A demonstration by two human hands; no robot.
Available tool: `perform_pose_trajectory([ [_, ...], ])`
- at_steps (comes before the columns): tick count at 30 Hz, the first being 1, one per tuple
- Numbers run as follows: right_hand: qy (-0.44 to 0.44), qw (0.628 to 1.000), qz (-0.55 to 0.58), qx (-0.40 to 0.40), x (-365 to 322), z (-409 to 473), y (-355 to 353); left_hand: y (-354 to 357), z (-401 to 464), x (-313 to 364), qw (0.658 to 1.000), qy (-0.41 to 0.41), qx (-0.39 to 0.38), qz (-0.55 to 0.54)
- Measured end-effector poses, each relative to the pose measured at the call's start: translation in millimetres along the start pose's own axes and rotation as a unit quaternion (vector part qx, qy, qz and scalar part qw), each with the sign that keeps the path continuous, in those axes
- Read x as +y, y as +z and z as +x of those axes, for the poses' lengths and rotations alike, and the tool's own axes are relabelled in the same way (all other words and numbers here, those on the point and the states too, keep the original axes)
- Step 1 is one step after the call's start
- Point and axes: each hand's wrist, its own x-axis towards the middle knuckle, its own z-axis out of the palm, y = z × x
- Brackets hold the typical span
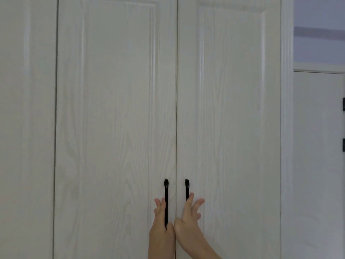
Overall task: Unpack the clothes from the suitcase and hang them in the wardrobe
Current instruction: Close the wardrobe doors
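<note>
White wood-grain wardrobe [115, 109] fills the view: two panelled doors shut, seam running down the middle, a third panel at far left, and a plain white wall with a pale window area at far right. Two small dark fittings sit at the right edge of frame; can't tell what they are.

Your left hand [161, 227] is at the left handle [166, 200], a black vertical bar just left of the seam. Fingers look loosely spread along and behind the bar, not wrapped tight. Your right hand [188, 217] is at the right handle [187, 189], fingers splayed, thumb side against the bar. Neither hand has a closed grip yet; both read as relaxed and just touching.

Step in hand, by my read: open both doors. Task is at the start, nothing hung. Suitcase and clothes are not in view, presumably behind or below you.

To do it well:
- Curl your fingers fully behind each bar before pulling; a fingertip hook may slip.
- Grip mid-bar, not at the bottom end.
- Pull straight toward you, both sides evenly, then swing outward.

Room and edges:
- Your hands are nearly touching at the seam; part them as the doors open.
- The left door swings across the far-left panel; the right door swings toward the wall.
- You're standing close. Step back so the door edges clear you.
</note>
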Motion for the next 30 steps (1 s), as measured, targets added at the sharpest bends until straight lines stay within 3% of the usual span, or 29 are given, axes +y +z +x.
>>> perform_pose_trajectory([
  [8,-0.001,1.0,-0.014,0.019,-1.7,5.6,5.9,-13.0,13.4,-16.1,0.99,0.036,-0.081,0.114],
  [15,-0.005,0.997,-0.083,-0.006,-13.9,-15.4,-11.5,-49.2,2.4,33.5,0.96,0.028,-0.195,0.2],
  [20,0.053,0.983,-0.139,-0.109,15.3,-60.1,-30.5,-78.6,-38.9,43.7,0.977,-0.045,-0.131,0.164],
  [24,0.103,0.975,-0.135,-0.141,35.8,-85.6,-21.2,-88.6,-67.5,39.3,0.974,-0.063,-0.162,0.147],
  [27,0.132,0.973,-0.103,-0.156,38.3,-98.7,-15.7,-94.6,-78.1,31.5,0.967,-0.129,-0.17,0.142],
  [30,0.198,0.967,0.018,-0.158,47.2,-119.9,-24.2,-86.4,-90.9,17.1,0.952,-0.197,-0.199,0.124],
])
